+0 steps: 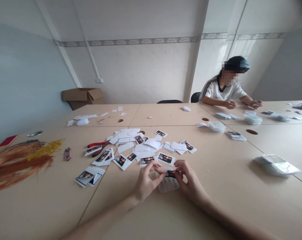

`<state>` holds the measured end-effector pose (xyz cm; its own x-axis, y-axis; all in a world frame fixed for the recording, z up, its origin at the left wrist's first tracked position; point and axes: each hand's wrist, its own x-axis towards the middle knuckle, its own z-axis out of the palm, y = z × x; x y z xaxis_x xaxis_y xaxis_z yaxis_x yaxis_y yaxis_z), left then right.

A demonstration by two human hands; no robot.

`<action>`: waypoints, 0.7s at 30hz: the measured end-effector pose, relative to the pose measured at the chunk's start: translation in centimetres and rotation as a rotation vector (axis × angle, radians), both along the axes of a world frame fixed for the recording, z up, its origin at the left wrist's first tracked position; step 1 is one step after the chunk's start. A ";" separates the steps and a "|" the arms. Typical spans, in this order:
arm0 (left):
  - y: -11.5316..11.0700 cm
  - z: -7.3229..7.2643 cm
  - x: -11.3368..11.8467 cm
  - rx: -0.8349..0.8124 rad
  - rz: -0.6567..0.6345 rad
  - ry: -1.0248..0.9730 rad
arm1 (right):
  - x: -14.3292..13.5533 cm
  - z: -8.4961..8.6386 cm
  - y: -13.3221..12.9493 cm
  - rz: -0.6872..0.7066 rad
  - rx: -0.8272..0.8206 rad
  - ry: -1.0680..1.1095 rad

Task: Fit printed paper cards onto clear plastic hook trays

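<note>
My left hand (147, 180) and my right hand (189, 178) meet over a small clear plastic case (169, 186) on the table. Between their fingertips they pinch a small dark printed card (171, 173), one hand at each side. The card lies over the far part of the case. Just beyond my hands is a loose heap of white and dark-printed cards (166, 158), some face up and some showing white. Red-handled pliers (97, 145) lie partly under a card at the heap's left.
Copper and yellow strands (23, 156) and a pink object (67, 154) lie left. Stacked clear cases (277, 165) stand right. Across the table (161, 115) sits a person (223, 90) handling something small. A cardboard box (82, 96) is behind.
</note>
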<state>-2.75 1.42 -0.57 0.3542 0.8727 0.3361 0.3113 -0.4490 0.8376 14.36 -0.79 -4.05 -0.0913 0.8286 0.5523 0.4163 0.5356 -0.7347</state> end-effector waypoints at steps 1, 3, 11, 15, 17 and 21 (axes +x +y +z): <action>0.1 0.0 0.1 -0.090 -0.003 -0.044 | 0.2 0.1 0.1 -0.002 0.048 -0.047; 0.2 0.0 0.3 -0.231 -0.022 -0.140 | 0.4 0.4 0.1 0.025 0.115 -0.163; -0.1 -0.1 0.7 -0.452 -0.099 -0.332 | 0.8 1.2 -0.2 -0.044 0.353 -0.617; -0.2 0.0 0.8 -0.490 -0.122 -0.337 | 0.7 1.6 -0.3 -0.051 0.354 -0.678; -0.2 0.0 0.8 -0.475 -0.121 -0.319 | 0.7 1.6 -0.3 -0.025 0.345 -0.665; -0.3 -0.1 0.7 -0.434 -0.089 -0.282 | 0.6 1.4 -0.3 0.043 0.324 -0.619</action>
<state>-2.02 1.16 -0.71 0.3813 0.9234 0.0435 0.0230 -0.0565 0.9981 14.96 -1.12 -2.65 -0.4984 0.6196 0.6064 0.6801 0.7132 -0.1698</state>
